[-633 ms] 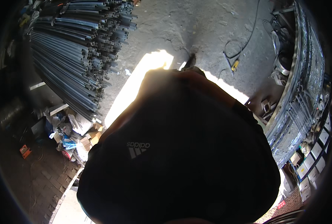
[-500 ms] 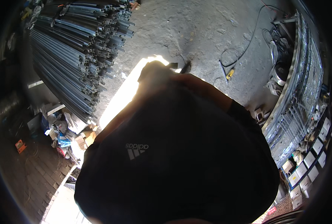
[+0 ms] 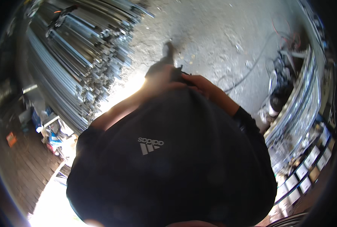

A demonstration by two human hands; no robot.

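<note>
Both my hands are close together in front of my waist, just past the front of my black shirt [image 3: 168,151]. My left hand [image 3: 161,80], partly washed out by glare, is bent inward with its fingers partly hidden. Beside it, my right hand [image 3: 195,81] has its fingers curled at a small dark object [image 3: 177,74] between the hands. What this object is, I cannot make out. Beyond the hands, a dark blurred shape [image 3: 169,49] lies against the floor.
Bundled square metal tubes [image 3: 62,56] fill the far left, their ends toward the middle. Grey rough floor [image 3: 210,34] lies ahead, with a cable [image 3: 248,72]. Plastic-wrapped metal lengths [image 3: 299,113] and rows of white boxes [image 3: 303,172] stand on the right. Clutter [image 3: 55,138] sits at left.
The view has swung and blurred. My hands show more plainly at my waist, with the dark object between them. The yellow-handled thing on the floor no longer shows clearly.
</note>
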